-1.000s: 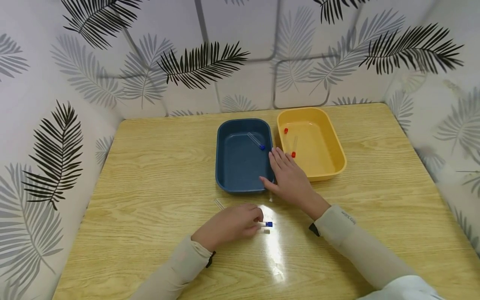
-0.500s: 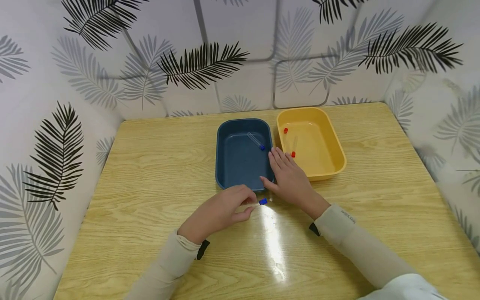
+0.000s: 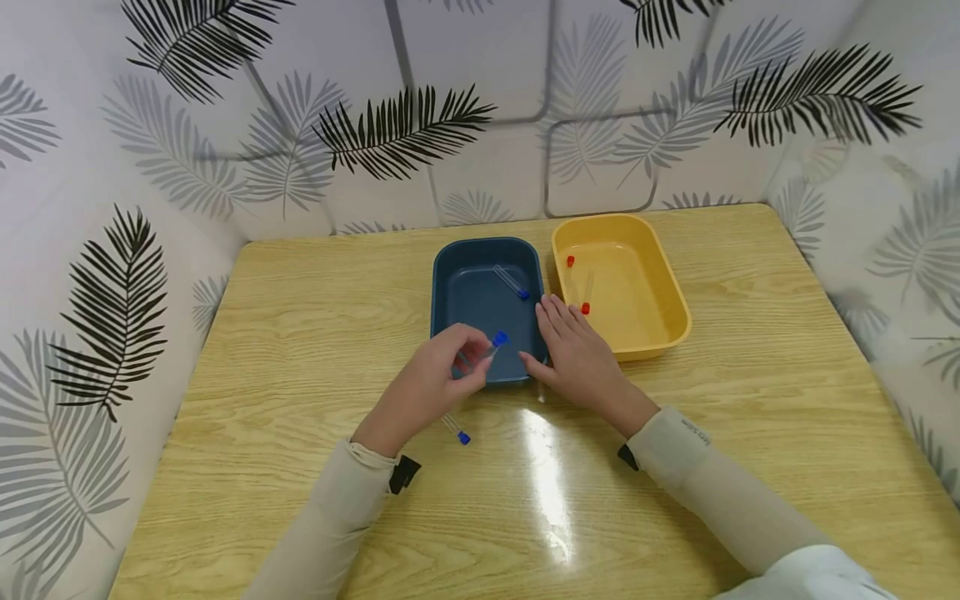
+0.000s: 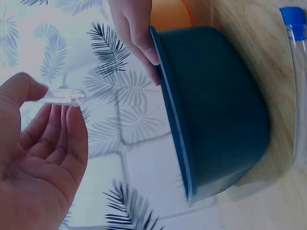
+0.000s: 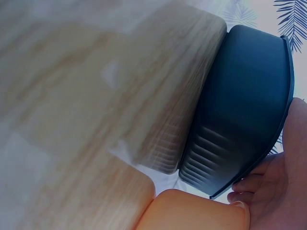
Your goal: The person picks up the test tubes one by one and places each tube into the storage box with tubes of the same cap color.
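Observation:
My left hand pinches a clear test tube between thumb and fingertips. This tube's blue cap shows past my fingers, over the near part of a dark blue tray. With its fingers extended, my right hand rests on the tray's right rim. Another blue-capped test tube lies on the table near my left wrist, partly hidden in the head view. Inside the blue tray lies one more blue-capped test tube.
A yellow tray stands right of the blue one, holding a red-capped test tube and, farther back, another red-capped test tube. Patterned panels border the wooden table at the back and sides.
My left hand has lifted the pinched test tube off the table and carried it forward over the blue tray. The tube left on the table is more exposed. My right hand has stayed put.

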{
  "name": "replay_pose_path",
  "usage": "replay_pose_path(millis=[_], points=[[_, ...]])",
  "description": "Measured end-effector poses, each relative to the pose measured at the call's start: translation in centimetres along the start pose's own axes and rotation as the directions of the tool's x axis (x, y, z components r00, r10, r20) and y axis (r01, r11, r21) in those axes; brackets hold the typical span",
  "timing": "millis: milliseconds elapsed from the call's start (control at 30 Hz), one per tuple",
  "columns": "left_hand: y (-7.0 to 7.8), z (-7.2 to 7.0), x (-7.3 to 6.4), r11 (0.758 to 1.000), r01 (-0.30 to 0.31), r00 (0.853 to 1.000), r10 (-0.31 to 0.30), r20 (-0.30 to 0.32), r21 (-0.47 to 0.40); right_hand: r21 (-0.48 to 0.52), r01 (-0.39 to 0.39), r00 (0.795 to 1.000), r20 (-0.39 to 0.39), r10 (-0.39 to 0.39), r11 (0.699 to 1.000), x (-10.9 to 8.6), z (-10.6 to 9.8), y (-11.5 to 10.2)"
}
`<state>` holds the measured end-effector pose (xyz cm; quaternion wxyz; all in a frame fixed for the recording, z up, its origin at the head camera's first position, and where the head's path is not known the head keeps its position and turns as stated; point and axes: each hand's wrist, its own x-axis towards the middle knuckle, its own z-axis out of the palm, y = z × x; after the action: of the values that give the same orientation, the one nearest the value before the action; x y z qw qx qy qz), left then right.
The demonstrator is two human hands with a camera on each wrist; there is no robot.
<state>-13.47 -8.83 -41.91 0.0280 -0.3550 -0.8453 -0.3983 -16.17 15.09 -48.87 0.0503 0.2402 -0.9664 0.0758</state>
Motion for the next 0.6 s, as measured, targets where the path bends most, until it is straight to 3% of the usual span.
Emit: replay_pose_path(millis=[133, 300, 600], points=[[-0.8, 0.2, 0.6, 0.991, 0.093, 0.995, -0.096, -0.029, -0.094, 0.004, -0.005, 1.000, 0.005, 0.005, 1.000, 0.0, -0.1, -0.1], [-1.4, 0.4, 1.4, 0.963, 0.168, 0.982, -0.182, -0.054, -0.209, 0.008, -0.013, 1.000, 0.010, 0.013, 1.000, 0.0, -0.1, 0.0], [-3.3, 1.3, 2.7, 0.925, 0.232, 0.956, -0.274, -0.108, -0.300, 0.013, -0.016, 1.000, 0.014, 0.015, 1.000, 0.0, 0.0, 0.0]])
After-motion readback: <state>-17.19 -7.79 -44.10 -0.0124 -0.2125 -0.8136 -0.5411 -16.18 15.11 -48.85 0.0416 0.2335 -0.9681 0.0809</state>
